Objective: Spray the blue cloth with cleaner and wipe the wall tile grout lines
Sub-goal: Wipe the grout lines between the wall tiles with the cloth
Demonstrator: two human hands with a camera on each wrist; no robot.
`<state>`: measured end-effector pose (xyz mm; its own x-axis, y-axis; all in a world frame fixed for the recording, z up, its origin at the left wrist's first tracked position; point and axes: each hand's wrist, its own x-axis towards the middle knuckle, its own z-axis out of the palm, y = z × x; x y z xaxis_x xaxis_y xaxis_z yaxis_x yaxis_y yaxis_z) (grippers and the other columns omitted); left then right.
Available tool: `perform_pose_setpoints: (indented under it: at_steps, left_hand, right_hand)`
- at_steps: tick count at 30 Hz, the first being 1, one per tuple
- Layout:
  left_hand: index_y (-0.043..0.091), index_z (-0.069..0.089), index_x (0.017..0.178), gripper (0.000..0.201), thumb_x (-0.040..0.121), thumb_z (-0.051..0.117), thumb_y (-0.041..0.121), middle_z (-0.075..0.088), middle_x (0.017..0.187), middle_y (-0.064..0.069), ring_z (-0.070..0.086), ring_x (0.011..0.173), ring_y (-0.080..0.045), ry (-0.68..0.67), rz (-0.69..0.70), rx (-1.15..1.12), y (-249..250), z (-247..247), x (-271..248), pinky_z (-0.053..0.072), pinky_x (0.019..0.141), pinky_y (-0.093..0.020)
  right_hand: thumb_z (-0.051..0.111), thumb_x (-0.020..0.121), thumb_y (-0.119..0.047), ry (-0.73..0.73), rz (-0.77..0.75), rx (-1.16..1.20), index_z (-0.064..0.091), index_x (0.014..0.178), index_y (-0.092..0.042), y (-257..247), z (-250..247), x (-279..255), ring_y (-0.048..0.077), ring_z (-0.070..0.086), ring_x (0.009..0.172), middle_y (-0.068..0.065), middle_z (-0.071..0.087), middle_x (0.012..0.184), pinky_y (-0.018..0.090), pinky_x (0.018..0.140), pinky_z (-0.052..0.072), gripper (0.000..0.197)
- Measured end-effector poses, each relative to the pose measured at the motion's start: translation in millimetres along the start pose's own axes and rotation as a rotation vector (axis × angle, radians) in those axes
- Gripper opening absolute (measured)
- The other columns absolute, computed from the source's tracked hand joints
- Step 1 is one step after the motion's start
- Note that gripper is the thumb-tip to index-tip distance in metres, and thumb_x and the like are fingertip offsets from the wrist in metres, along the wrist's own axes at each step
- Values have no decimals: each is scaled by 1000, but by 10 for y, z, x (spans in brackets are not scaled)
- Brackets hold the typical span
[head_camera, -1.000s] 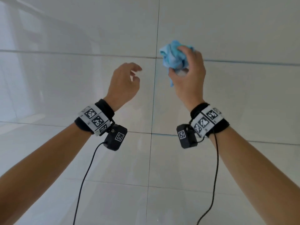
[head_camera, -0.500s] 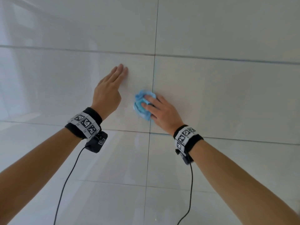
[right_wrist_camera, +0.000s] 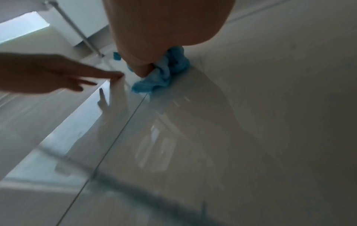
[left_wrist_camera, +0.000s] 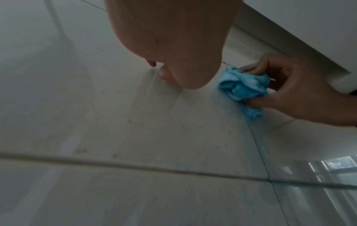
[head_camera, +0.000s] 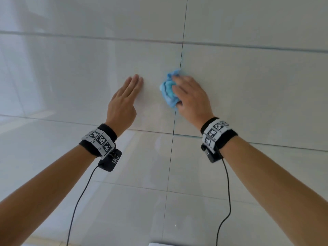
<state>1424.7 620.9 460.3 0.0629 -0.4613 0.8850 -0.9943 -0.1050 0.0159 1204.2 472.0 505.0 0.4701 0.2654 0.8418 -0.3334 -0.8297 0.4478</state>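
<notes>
Everywhere ahead is glossy white wall tile (head_camera: pixel 248 96), crossed by thin grout lines (head_camera: pixel 173 139). Both forearms reach up toward it. Left hand (head_camera: pixel 122 103) lies flat, fingers straight and together, fingertips touching the tile. Just right of it, the right hand (head_camera: pixel 192 96) bunches the blue cloth (head_camera: pixel 168 91) between thumb and fingers, pressing it on the vertical grout line.

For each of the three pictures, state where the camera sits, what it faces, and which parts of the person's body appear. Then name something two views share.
Head: worn on the head, facing the tiled wall; both forearms, left hand, right hand.
Left wrist: under the left palm, facing along the wall; right hand gripping the blue cloth.
Right wrist: under the right palm; left hand's fingertips on tile.
Shared: all three show the blue cloth on the vertical grout line.
</notes>
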Motion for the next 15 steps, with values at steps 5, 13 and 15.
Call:
perform_pose_setpoints:
  at_steps: [5, 13, 15]
  left_hand:
    - [21, 24, 165, 98, 78, 42, -21, 23, 172, 4, 18, 159, -16, -39, -7, 11, -98, 42, -188, 35, 123, -39]
    - [24, 24, 165, 107, 72, 36, -26, 20, 172, 11, 17, 158, -7, -106, -28, -102, -176, 29, -341, 44, 106, -25]
    - [25, 24, 165, 109, 71, 36, -26, 19, 172, 13, 17, 158, -5, -134, -38, -102, -229, 27, -447, 44, 106, -25]
  right_hand:
    - [65, 92, 0, -148, -205, 48, 62, 107, -8, -459, 295, -630, 34, 61, 127, 15, 65, 137, 46, 104, 51, 18]
    - [74, 71, -2, -108, 105, 67, 61, 135, -10, -500, 253, 0, 32, 56, 122, 11, 63, 135, 40, 105, 48, 65]
    - [75, 73, -6, -152, 77, 43, 60, 140, -11, -585, 330, -103, 32, 53, 125, 12, 61, 139, 41, 107, 48, 69]
